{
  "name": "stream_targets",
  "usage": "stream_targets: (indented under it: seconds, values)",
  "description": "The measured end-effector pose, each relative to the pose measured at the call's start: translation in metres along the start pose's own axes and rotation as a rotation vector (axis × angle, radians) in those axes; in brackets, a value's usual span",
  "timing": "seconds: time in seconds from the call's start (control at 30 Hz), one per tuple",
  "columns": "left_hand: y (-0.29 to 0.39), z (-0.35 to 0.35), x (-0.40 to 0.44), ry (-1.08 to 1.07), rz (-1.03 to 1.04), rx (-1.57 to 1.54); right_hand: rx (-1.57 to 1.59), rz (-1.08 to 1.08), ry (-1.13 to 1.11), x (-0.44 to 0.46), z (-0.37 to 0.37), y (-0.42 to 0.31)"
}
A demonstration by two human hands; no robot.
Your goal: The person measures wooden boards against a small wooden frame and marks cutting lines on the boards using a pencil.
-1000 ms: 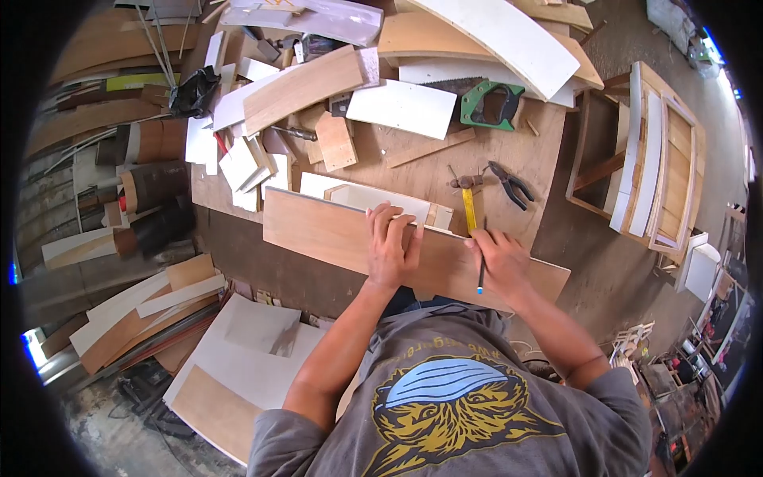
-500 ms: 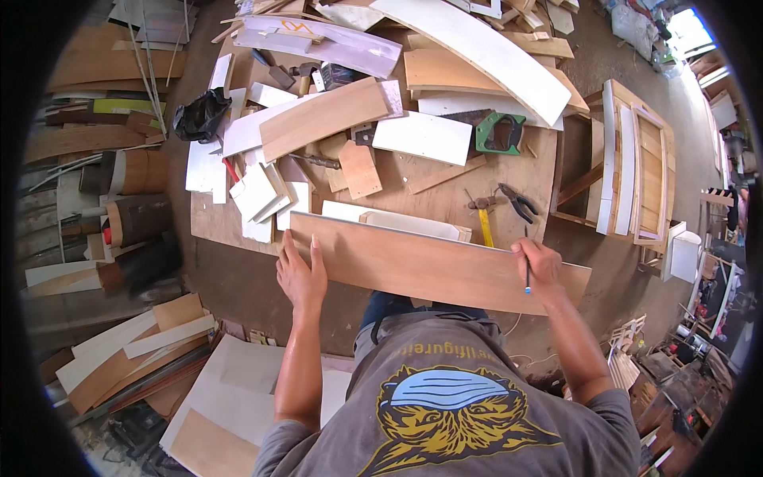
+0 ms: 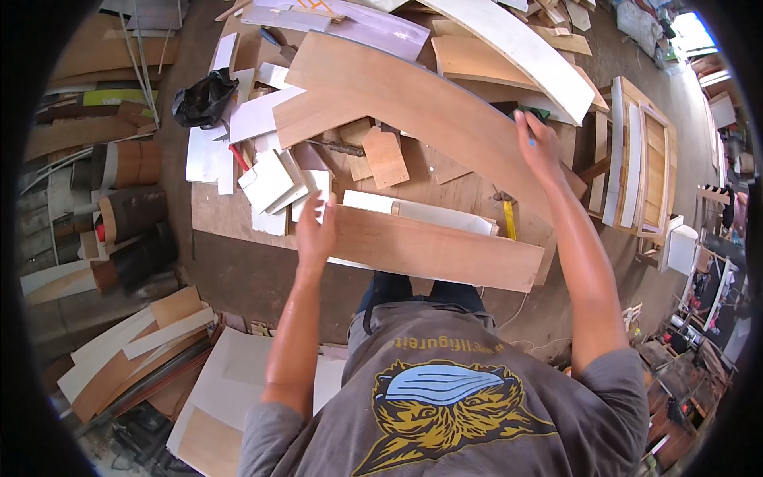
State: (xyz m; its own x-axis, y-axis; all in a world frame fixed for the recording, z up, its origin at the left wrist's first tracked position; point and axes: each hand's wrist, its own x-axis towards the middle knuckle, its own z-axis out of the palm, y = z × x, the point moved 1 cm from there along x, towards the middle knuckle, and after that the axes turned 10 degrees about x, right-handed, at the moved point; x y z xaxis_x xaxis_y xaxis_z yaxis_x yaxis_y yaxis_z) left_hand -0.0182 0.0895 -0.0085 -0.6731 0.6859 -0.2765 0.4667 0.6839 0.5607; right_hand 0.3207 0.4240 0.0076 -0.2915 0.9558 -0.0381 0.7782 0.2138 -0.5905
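A long plywood panel (image 3: 405,95) lies slanted over the pile on the workbench. My right hand (image 3: 539,147) grips its far edge, with a thin pen-like stick, blue at one end, also between the fingers. My left hand (image 3: 315,234) is closed on the left end of a plywood-faced wooden piece (image 3: 437,248) at the bench's near edge. A white strip and a small wooden block show behind that face. A yellow-handled hammer (image 3: 509,219) lies beside its right end, its head partly covered by the panel.
White and brown board offcuts (image 3: 274,187) crowd the bench's left side, near a black plastic bag (image 3: 204,99). A curved white board (image 3: 524,56) lies at the back. To the right stands a wooden frame (image 3: 636,159). More boards (image 3: 131,350) are stacked on the floor at left.
My right hand has carried the long panel up and away from the front piece, onto the pile, covering most of the green-handled saw. My left hand has shifted to the front piece's end.
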Motion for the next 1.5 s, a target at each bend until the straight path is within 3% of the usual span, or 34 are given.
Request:
stream_targets:
  seconds: [0.2, 0.3, 0.43, 0.57, 0.63, 0.8, 0.87, 1.5]
  values:
    - [0.007, 0.011, -0.015, -0.028, -0.029, -0.120, -0.115, 0.030, -0.103, 0.041, 0.049, -0.003]
    - [-0.002, 0.012, -0.013, -0.046, 0.008, -0.168, -0.086, -0.125, -0.076, 0.051, 0.068, 0.024]
    - [0.000, 0.009, -0.014, -0.041, 0.025, -0.098, 0.007, -0.340, 0.134, 0.014, 0.045, 0.006]
    - [-0.003, 0.013, -0.014, -0.011, 0.055, -0.103, 0.183, -0.114, -0.347, -0.079, 0.003, 0.008]
    - [-0.004, 0.013, -0.014, -0.019, 0.041, -0.091, 0.243, -0.015, -0.421, -0.130, -0.018, 0.018]
    - [-0.011, 0.017, -0.013, -0.022, 0.010, -0.070, 0.347, 0.128, -0.302, -0.204, -0.045, 0.047]
    - [-0.011, 0.017, -0.013, -0.021, 0.033, -0.064, 0.384, 0.061, -0.256, -0.215, -0.044, 0.058]
    - [-0.019, 0.022, -0.016, -0.007, -0.014, -0.075, 0.440, -0.041, -0.187, -0.216, -0.034, 0.072]
